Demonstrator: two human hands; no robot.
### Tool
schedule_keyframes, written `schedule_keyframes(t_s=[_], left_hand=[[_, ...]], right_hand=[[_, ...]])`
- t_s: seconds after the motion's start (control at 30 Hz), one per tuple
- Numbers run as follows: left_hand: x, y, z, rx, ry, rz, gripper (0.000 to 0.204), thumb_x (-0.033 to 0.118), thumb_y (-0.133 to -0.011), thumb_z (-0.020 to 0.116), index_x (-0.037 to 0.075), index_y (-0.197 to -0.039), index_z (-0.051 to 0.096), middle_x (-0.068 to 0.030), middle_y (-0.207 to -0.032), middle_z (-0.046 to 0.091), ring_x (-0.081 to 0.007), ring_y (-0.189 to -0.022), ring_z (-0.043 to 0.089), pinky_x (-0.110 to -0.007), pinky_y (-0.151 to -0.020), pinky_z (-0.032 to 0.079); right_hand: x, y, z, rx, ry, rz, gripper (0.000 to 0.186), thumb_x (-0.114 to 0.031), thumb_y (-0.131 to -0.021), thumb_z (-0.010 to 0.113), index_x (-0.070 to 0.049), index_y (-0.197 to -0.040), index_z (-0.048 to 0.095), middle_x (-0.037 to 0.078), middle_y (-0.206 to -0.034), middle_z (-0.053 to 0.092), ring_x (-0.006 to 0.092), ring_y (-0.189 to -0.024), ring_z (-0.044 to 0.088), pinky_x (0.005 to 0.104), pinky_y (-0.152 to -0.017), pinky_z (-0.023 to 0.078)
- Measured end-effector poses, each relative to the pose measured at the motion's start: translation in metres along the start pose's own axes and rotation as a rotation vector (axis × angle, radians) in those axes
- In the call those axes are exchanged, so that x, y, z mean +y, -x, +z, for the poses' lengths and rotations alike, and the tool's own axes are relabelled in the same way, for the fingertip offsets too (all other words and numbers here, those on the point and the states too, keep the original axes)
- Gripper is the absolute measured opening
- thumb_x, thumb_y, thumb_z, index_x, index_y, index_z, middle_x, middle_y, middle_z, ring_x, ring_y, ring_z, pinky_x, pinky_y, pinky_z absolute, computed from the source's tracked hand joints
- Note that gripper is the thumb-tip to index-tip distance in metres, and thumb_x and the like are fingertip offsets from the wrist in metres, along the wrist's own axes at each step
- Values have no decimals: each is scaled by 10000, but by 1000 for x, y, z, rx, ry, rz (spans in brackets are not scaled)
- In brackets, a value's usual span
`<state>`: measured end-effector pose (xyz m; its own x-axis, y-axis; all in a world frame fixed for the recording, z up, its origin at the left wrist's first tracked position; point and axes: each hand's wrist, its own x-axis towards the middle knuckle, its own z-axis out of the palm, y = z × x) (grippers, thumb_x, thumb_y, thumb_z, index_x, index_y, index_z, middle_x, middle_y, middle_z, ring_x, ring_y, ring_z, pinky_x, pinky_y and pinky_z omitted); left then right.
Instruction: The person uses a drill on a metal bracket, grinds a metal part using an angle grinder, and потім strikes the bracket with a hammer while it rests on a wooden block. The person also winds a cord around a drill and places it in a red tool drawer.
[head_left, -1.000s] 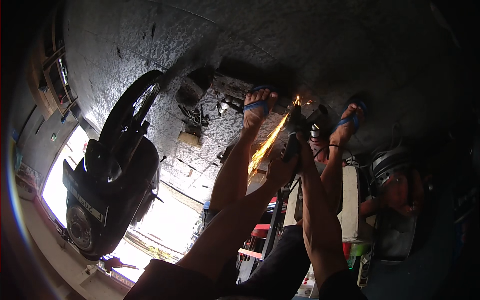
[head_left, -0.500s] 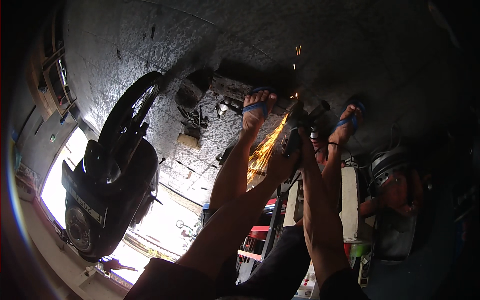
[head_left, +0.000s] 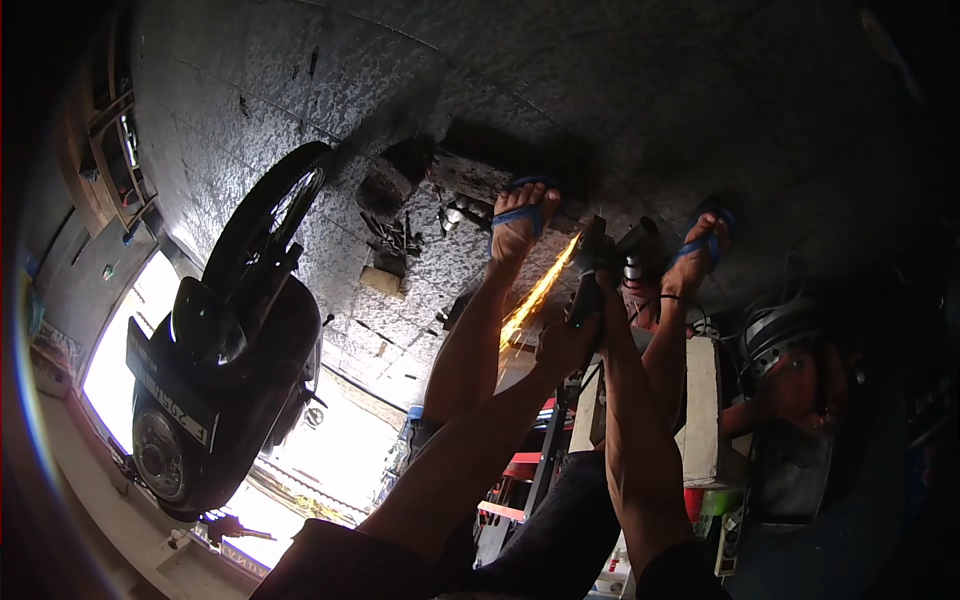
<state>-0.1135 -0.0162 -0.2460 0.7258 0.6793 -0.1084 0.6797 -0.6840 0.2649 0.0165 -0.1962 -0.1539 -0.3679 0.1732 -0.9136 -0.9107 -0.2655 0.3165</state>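
My right hand (head_left: 606, 290) is mostly lost in shadow, so I can't make out its fingers around the tool (head_left: 583, 300). What the tool's far end meets is too dark to tell. The sparks (head_left: 540, 290) blur into a streak. The lower edge cuts off my sleeves (head_left: 335, 560). The metal bits (head_left: 396, 235) are too small to identify.

Mottled grey floor (head_left: 250, 115), dim rightward; bright opening (head_left: 345, 435) lower left

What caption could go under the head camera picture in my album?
Left hand and right hand hold a dark power tool spraying orange sparks, black motorcycle to the left.
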Motion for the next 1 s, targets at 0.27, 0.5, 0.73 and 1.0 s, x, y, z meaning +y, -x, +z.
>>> schedule_keyframes(t_s=[0.27,0.5,0.73,1.0], left_hand=[[-3,5,1,23,-88,29,189,312,-972,595,178,-1082,670,-50,-1070,726,-261,-975,684,-550,-871,509],[9,-8,-4,70,-13,52,122,203,-949,627,170,-1066,637,-98,-1062,710,-314,-909,661,-533,-779,496],[4,-4,-1,62,-16,5,127,244,-972,597,165,-1060,644,-102,-1059,712,-320,-909,658,-540,-801,482],[-4,2,1,67,-49,27,125,250,-960,618,190,-1065,648,-87,-1052,722,-315,-964,671,-569,-844,492]], right_hand=[[-1,5,12,27,9,-24,476,-558,-942,622,-84,-986,603,60,-714,618,200,-592,653,345,-546,570],[-1,6,-1,36,0,21,477,-551,-947,615,-76,-995,607,64,-732,626,192,-599,656,343,-546,571],[6,1,-4,48,40,1,502,-550,-937,630,-53,-1011,616,73,-760,637,198,-613,658,354,-559,577],[5,4,10,113,33,15,522,-553,-925,647,-42,-1031,620,84,-774,640,207,-624,658,359,-576,580]])
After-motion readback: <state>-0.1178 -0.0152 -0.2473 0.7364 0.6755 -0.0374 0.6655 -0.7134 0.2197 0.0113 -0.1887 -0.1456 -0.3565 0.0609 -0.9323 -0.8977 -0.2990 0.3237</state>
